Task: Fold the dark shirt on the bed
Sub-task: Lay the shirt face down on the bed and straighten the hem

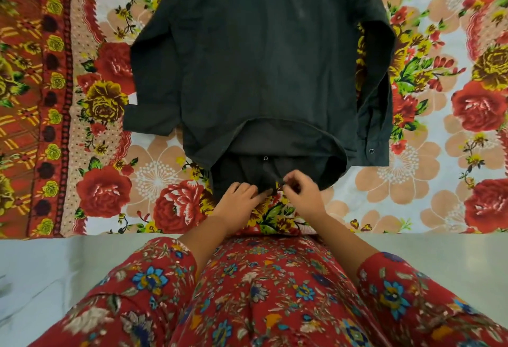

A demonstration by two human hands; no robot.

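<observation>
Spread flat across the upper view: floral bedsheet (428, 181) on a pale ground, printed with large red roses, yellow roses, peach blossoms and green leaves. Along the left side: border band (27, 99) in red-orange with yellow stripes, small yellow-green roses and a column of dark dots, running top to bottom. Ends at a straight near edge. Below that edge: floor (49, 269), pale grey-white, smooth, faintly veined at lower left, seen at left and right. Lit softly and evenly

Bright, even light; wide-angle edge distortion
</observation>
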